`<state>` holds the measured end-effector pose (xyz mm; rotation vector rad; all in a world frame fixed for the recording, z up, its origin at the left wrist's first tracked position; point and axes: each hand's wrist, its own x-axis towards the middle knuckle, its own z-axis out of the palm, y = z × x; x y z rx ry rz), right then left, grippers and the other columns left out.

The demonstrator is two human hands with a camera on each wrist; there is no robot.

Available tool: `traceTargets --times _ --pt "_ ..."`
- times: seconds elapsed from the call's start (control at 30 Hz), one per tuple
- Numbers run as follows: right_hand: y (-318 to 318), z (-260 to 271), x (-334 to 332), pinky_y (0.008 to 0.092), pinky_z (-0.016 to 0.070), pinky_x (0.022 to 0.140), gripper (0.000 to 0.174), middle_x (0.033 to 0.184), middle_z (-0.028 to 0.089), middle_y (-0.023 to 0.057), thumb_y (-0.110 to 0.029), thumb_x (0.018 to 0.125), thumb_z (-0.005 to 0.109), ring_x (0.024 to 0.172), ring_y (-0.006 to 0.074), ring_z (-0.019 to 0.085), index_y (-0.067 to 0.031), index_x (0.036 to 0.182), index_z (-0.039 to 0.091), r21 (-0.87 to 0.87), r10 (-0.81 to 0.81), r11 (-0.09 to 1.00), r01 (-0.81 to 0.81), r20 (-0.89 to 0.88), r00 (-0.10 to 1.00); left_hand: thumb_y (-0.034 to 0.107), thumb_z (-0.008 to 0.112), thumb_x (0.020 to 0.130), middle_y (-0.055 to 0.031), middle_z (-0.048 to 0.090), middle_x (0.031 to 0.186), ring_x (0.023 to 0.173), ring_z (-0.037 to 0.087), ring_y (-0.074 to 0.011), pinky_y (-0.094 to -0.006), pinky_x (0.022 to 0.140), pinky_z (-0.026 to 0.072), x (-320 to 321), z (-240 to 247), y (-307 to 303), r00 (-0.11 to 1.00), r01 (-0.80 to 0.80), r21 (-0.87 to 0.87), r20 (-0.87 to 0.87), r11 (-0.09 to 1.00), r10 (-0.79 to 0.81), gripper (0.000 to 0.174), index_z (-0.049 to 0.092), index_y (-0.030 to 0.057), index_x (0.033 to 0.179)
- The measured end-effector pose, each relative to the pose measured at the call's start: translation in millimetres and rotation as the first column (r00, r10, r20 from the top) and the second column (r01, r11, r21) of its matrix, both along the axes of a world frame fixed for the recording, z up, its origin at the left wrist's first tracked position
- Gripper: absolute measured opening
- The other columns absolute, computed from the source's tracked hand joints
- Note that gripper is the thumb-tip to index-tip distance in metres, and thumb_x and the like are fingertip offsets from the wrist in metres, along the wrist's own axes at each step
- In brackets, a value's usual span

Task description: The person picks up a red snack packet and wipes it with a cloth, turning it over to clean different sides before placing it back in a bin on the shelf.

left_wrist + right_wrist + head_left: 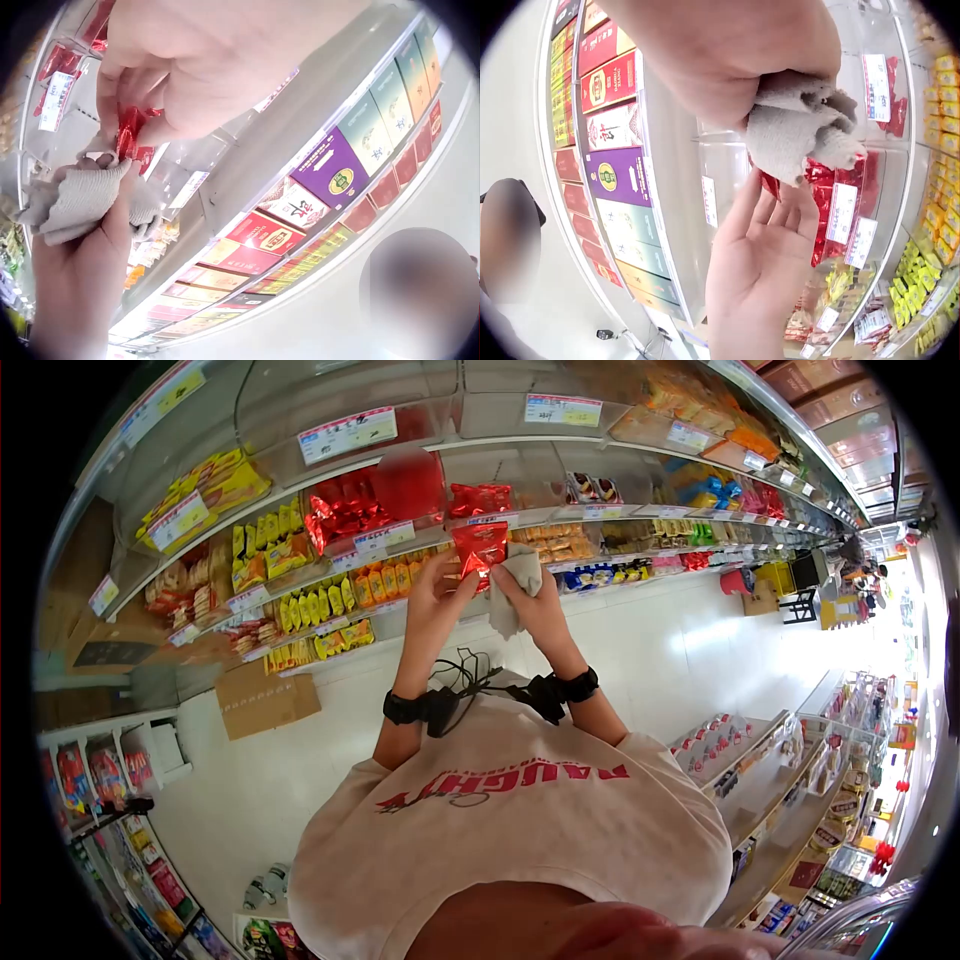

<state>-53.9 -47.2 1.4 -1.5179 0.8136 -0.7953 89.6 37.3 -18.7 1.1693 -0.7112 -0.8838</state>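
Observation:
A shiny red packet [480, 548] is held up in front of the shelves, between the two hands. My left hand [435, 598] pinches it by its left edge, thumb on the near face. Bunched in my right hand [541, 612] is a grey cloth [524, 568] with a ribbed, knitted look, hanging below the fingers and pressed against the packet's right side. In the left wrist view the red packet [131, 131] shows between the fingertips, partly covered. The grey cloth [784, 142] hides most of it in the right wrist view.
Shelf bins just ahead hold red packets [345, 510], yellow packets [268, 545] and orange ones [390, 580], with price tags [347, 435] along the edges. A cardboard box [265, 700] stands on the floor at left. Another shelf unit [770, 780] is behind at right.

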Motion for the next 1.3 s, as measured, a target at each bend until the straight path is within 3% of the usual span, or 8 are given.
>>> traceTargets --times 0.2,0.4,0.5,0.63,0.87,0.97,1.07,1.3 --pt "-33.4 -19.0 -6.6 0.0295 0.0498 0.077 0.026 0.093 0.069 0.0033 -0.021 0.097 0.070 0.085 0.0113 0.062 -0.0010 0.113 0.064 -0.030 0.025 0.999 -0.026 -0.042 0.999 0.007 0.073 0.092 -0.0105 0.066 0.112 0.087 0.066 -0.0119 -0.0249 0.073 0.0540 7.7 -18.3 -38.1 0.999 0.001 -0.014 0.054 1.000 0.000 0.047 0.054 -0.0030 0.134" --pt "-78.9 -22.3 -0.9 0.0428 0.0506 0.088 0.033 0.116 0.063 0.0243 -0.013 0.093 0.068 0.106 0.0404 0.062 0.0009 0.120 0.058 -0.453 -0.224 0.875 0.171 -0.066 0.972 0.007 0.075 0.091 -0.0097 0.068 0.103 0.083 0.067 -0.0121 -0.0250 0.069 0.0544 14.8 -27.7 -83.7 0.978 -0.046 0.062 0.204 0.997 0.032 0.045 0.056 -0.0029 0.131" --pt "-100.6 -19.3 0.1 0.0454 0.0487 0.098 0.047 0.134 0.056 0.0268 -0.009 0.088 0.068 0.121 0.0461 0.055 0.0005 0.131 0.055 -0.608 -0.072 0.793 0.044 -0.022 0.997 0.007 0.070 0.094 -0.0093 0.069 0.113 0.096 0.067 -0.0149 -0.0271 0.082 0.0555 16.2 -39.6 -112.5 0.987 -0.024 0.075 0.160 0.997 0.011 0.037 0.058 -0.0029 0.128" --pt "-121.7 -49.4 4.1 0.0470 0.0481 0.102 0.060 0.140 0.054 0.0244 -0.003 0.078 0.068 0.124 0.0452 0.054 -0.0005 0.136 0.054 -0.635 -0.008 0.764 -0.112 -0.183 0.983 0.007 0.068 0.096 -0.0119 0.069 0.116 0.101 0.068 -0.0182 -0.0302 0.088 0.0552 24.2 -62.9 -151.6 0.980 -0.031 0.132 0.198 0.991 0.004 0.038 0.055 -0.0030 0.131" --pt "-143.4 -60.3 9.6 0.0465 0.0457 0.105 0.056 0.136 0.058 0.0208 -0.003 0.079 0.067 0.126 0.0433 0.053 -0.0012 0.133 0.057 -0.546 0.095 0.808 -0.220 -0.248 0.964 0.002 0.065 0.090 -0.0123 0.070 0.109 0.096 0.067 -0.0151 -0.0273 0.078 0.0532 29.4 -80.4 -171.4 0.955 -0.086 0.167 0.294 0.982 0.033 0.048 0.054 -0.0022 0.137" --pt "-143.0 -63.6 12.2 0.0468 0.0468 0.103 0.054 0.132 0.060 0.0206 -0.005 0.079 0.067 0.123 0.0432 0.054 -0.0013 0.132 0.058 -0.564 0.092 0.791 -0.238 -0.276 0.957 0.003 0.063 0.090 -0.0173 0.070 0.109 0.098 0.068 -0.0209 -0.0320 0.083 0.0534 33.7 -90.5 -176.4 0.834 -0.166 0.285 0.551 0.944 -0.020 0.044 0.058 -0.0034 0.132" --pt "-155.1 -79.4 16.6 0.0483 0.0470 0.102 0.051 0.129 0.061 0.0194 -0.007 0.079 0.066 0.119 0.0420 0.056 -0.0017 0.129 0.058 -0.622 0.083 0.745 -0.242 -0.273 0.958 0.002 0.061 0.083 -0.0248 0.067 0.114 0.108 0.065 -0.0389 -0.0405 0.091 0.0519 27.0 -80.0 -175.5 0.689 -0.234 0.233 0.724 0.944 -0.008 0.037 0.062 -0.0061 0.120" --pt "-165.5 -92.7 16.4 0.0495 0.0411 0.110 0.058 0.133 0.060 0.0199 -0.009 0.076 0.071 0.125 0.0386 0.055 -0.0031 0.133 0.058 -0.658 0.060 0.705 -0.267 -0.319 0.946 0.007 0.061 0.093 -0.0221 0.066 0.111 0.102 0.065 -0.0376 -0.0413 0.090 0.0518 30.1 -59.6 -158.2 0.615 -0.144 0.170 0.787 0.975 -0.047 0.027 0.065 -0.0021 0.119"
